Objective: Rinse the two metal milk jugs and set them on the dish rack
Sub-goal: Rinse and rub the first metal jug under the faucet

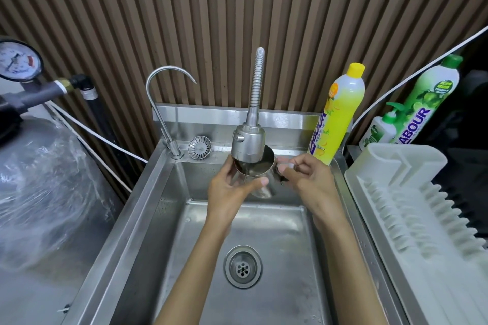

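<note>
Head view, looking down: 1 metal milk jug (265, 191) is held above the back of the sink (277, 232), its open mouth tipped up right under the spray head (248, 144) of the flexible tap. The rim sits just beneath the spray head. Whether water is running cannot be told.

The left hand (229, 187) grips the jug's body, thumb laid across the near side and fingers wrapped around the far left side. The right hand (306, 177) is at the jug's right side, its fingers curled in and pinching the handle. Both forearms reach in over the basin.

Below the hands, the drain (243, 266) lies in the middle of the basin floor. On the sink's back ledge stand a thin gooseneck tap (163, 92) at the left and a loose strainer basket (199, 147) beside it. A yellow dish-soap bottle (340, 116) stands at the sink's back right corner, just behind the right hand. Further right are a small pump bottle (380, 129) and a green dish-soap bottle (427, 97).

The white dish rack (412, 200) sits just beside the sink's right edge. To the left of the sink are a tank wrapped in clear plastic (39, 192) and a pressure gauge (18, 60) above it.
</note>
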The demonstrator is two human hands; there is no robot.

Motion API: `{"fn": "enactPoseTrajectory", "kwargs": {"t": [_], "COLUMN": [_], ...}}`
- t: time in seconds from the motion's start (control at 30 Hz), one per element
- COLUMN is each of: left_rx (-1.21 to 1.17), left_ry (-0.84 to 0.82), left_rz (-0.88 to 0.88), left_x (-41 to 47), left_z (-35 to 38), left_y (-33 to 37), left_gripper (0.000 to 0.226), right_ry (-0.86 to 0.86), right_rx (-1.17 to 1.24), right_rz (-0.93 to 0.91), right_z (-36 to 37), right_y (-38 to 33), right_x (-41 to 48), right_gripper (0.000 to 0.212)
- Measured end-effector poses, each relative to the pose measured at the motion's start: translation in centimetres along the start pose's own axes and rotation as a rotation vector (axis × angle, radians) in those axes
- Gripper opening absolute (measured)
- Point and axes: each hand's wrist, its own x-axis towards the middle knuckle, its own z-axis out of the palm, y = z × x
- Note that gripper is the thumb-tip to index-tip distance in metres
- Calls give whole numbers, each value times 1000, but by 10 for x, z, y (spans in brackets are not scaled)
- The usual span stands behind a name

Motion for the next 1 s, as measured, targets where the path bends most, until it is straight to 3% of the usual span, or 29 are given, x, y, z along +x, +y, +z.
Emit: {"fn": "enactPoseTrajectory", "kwargs": {"t": [0.1, 0.23, 0.37, 0.57, 0.73, 0.87, 0.93, 1.0], "left_rx": [54, 286, 418, 621, 462, 131, 33, -4], "left_ry": [97, 190, 207, 367, 219, 31, -36, -41], "left_rz": [123, 287, 371, 295, 92, -36, -55, -18], "left_x": [3, -6, -15, -32, -30, -28, -25, -20], "left_z": [2, -3, -13, -7, -6, -2, 2, 7], "left_y": [0, 6, 16, 22, 13, 6, 3, 2], "left_gripper": [80, 84, 75, 91, 67, 45, 44, 54], "right_ry": [-103, -209, -245, -252, -94, 36, 73, 70], "right_rx": [250, 525, 454, 267, 75, -119, -206, -136], "right_rz": [52, 126, 192, 264, 236, 54, -31, -63], "right_z": [8, 22, 27, 16, 1, -6, -7, -7], "right_y": [13, 29, 30, 16, -2, -10, -15, -16], "right_x": [4, 5, -4, -11, -11, -11, -12, -11], "right_gripper": [17, 13, 14, 15, 18, 28, 28, 25]}}
